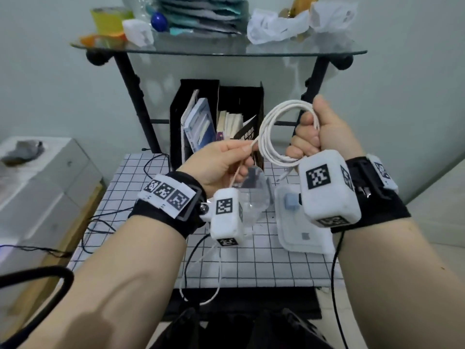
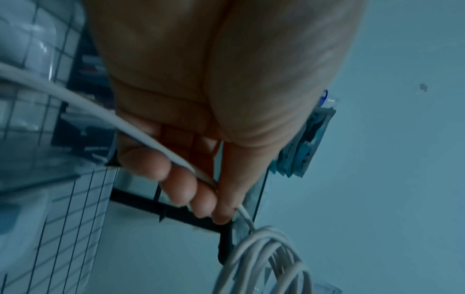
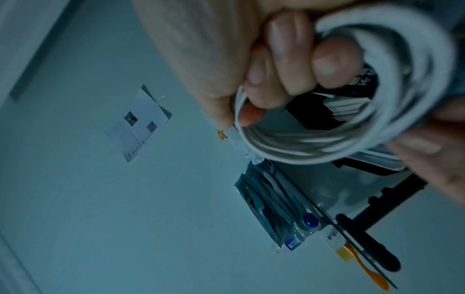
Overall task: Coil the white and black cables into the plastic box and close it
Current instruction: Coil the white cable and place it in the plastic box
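Right hand gripping upright white cable coil, left hand pinching its tail.

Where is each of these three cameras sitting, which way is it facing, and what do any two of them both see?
Head: worn on the head, facing forward and down at the checked table; shows both forearms, left hand and right hand.
Left wrist: on the left wrist, looking along the left hand whose fingers pinch the white cable.
Right wrist: on the right wrist, looking along the right hand gripping the coil.
Shared: all three see the white cable; both wrist views also catch the glass shelf.
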